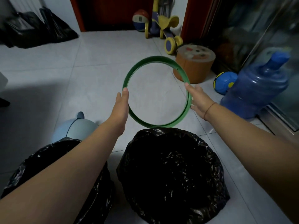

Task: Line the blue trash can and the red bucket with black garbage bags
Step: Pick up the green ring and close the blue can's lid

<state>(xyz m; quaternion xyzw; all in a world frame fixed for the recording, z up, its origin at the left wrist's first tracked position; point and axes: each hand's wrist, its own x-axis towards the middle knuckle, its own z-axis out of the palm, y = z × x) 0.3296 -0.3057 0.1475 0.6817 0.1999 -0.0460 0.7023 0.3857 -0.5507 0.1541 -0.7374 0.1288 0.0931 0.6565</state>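
Note:
I hold a green plastic ring (145,61) in the air between both hands. My left hand (120,109) presses its left side and my right hand (198,101) grips its right side. Just below the ring stands a round container fully wrapped in a black garbage bag (171,173), its mouth open and dark; the container's own colour is hidden. A second black garbage bag (97,188) covers another container at the lower left, mostly behind my left forearm. A pale blue lid (77,126) lies on the floor beside it.
Light floor tiles (64,75) stretch ahead. A blue water jug (257,88), a blue-and-yellow ball (224,82) and an orange round stool (194,65) stand at the right. A yellow toy scooter (165,28) and a ball are at the back, a heap of black bags (37,28) at the back left.

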